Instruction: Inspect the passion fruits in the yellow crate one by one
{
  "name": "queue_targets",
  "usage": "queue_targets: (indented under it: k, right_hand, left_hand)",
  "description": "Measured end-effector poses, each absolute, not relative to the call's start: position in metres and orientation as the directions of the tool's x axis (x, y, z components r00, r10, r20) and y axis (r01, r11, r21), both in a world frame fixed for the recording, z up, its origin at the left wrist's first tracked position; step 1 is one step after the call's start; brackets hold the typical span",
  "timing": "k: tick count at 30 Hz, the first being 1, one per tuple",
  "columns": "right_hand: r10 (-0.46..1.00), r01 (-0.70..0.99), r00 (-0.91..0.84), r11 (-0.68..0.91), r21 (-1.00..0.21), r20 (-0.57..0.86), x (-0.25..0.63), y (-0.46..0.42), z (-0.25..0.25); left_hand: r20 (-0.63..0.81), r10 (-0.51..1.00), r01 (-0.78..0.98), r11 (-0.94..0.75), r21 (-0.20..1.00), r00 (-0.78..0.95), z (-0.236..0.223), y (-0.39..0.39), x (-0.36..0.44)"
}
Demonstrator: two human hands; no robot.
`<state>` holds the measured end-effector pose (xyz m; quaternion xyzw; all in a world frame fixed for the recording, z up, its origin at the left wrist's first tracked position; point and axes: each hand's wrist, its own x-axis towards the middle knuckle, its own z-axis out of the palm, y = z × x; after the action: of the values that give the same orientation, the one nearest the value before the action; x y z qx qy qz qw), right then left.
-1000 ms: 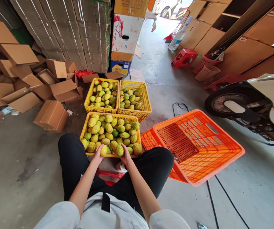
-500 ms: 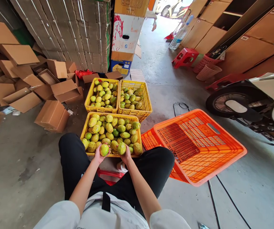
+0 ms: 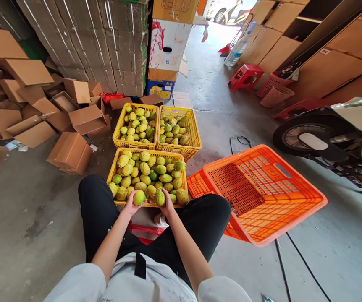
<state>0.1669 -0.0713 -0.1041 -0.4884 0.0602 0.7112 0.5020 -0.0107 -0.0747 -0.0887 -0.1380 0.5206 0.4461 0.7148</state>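
Observation:
My left hand (image 3: 132, 206) is closed round a smooth, yellow-green round fruit (image 3: 139, 197). In my right hand (image 3: 167, 204) is a rougher, mottled green fruit (image 3: 160, 197), gripped from its right side. Both hands are side by side over the near rim of a yellow crate (image 3: 109, 176) heaped with oval yellow-green fruit (image 3: 144, 168), whose exact kind I cannot tell. Behind it stand two more yellow crates, the left one (image 3: 118, 136) full of similar fruit and the right one (image 3: 196, 132) holding a lower pile.
An orange crate (image 3: 281, 197) lies tilted at my right, its opening facing up toward me. Cardboard boxes (image 3: 69, 151) are scattered on the left. A motorbike wheel (image 3: 300, 134) and a red stool (image 3: 246, 76) stand on the right. Black cables (image 3: 303, 260) cross the floor.
The fruit in my right hand has been turned a little and shows a more mottled side. My left hand still holds its fruit, and the view has shifted slightly.

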Motion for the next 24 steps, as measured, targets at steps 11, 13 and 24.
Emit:
queue_targets:
  k: [11,13,24]
  right_hand:
    - [0.622,-0.804,-0.036,-0.483,-0.347,-0.782,0.170,-0.067,-0.108]
    - [0.619,-0.804,-0.035,-0.484,-0.346,-0.785,0.168,-0.068,-0.106]
    - [0.657,-0.793,-0.073,-0.494,-0.355,-0.750,0.166,-0.072,-0.098]
  left_hand:
    - [-0.831,0.532,-0.827,0.533,0.177,0.165,-0.087,-0.073,-0.015]
    - [-0.840,0.523,-0.824,0.534,0.190,0.145,-0.086,-0.073,-0.015]
    - [-0.850,0.525,-0.775,0.556,0.302,0.045,-0.085,-0.073,-0.010]
